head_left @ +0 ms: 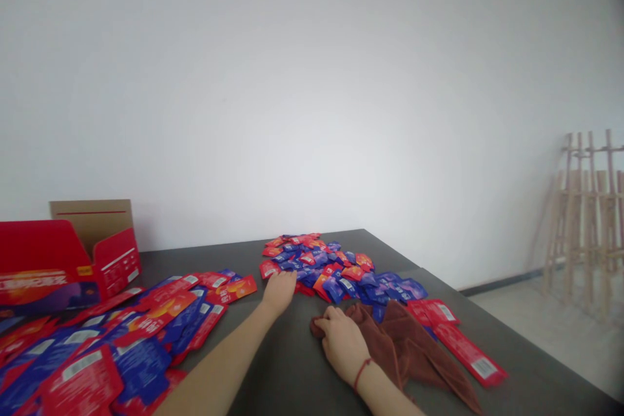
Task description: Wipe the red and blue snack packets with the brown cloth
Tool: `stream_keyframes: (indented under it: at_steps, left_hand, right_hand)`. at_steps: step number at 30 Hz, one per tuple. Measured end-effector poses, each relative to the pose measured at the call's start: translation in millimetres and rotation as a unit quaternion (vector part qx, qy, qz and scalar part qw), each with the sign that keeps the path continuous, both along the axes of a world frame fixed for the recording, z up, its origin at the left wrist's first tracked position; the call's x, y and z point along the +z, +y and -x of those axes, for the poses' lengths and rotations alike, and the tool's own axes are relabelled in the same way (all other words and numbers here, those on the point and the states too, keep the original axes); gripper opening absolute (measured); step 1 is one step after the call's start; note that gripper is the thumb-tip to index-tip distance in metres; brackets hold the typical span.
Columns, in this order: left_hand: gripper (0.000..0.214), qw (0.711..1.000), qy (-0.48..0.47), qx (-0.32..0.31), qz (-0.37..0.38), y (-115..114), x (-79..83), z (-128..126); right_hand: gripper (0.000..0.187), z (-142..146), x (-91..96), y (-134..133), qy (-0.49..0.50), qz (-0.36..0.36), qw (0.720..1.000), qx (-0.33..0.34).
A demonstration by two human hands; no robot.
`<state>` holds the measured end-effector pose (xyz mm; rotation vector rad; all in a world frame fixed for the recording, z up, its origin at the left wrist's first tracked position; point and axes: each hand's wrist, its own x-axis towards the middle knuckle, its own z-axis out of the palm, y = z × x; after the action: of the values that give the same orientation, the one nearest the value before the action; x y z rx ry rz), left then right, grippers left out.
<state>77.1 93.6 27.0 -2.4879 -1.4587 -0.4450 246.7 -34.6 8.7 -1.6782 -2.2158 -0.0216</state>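
My right hand [341, 343], with a red cord at the wrist, has its fingers bunched into a crumpled brown cloth [385, 341] on the dark table. My left hand [280, 291] reaches to the near left edge of a heap of small red and blue packets [312, 260]. The back of that hand hides its fingertips, so a hold on a packet cannot be made out. Part of the cloth lies against the right end of the heap. To the left of my left forearm spreads a second pile of larger red and blue pouches [146, 318].
An open red carton [53, 260] stands at the left behind the larger pouches. Long red packets [468, 351] lie right of the cloth, near the table's [531, 370] right edge. A white wall rises behind. Wooden racks [589, 221] stand on the floor at the far right.
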Motion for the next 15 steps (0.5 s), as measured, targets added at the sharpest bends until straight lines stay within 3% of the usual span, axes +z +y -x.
stream_keyframes:
  at_steps: [5,10,13,15]
  left_hand:
    - [0.041,0.999,-0.034,-0.01,0.013,-13,1.1,17]
    - [0.042,0.995,-0.092,-0.03,0.03,-51,-3.4,43]
    - [0.041,0.983,-0.157,-0.069,0.067,-76,-7.2,50]
    - [0.036,0.96,-0.222,-0.118,0.12,-89,-9.0,49]
  right_hand:
    - [0.034,-1,3.2,0,0.018,0.003,1.0,0.001]
    - [0.037,-5,7.2,4,0.047,0.0,0.998,-0.037]
    - [0.036,-10,8.5,8,0.058,0.003,0.997,-0.049]
    - [0.035,-13,9.0,9,0.063,0.008,0.997,-0.04]
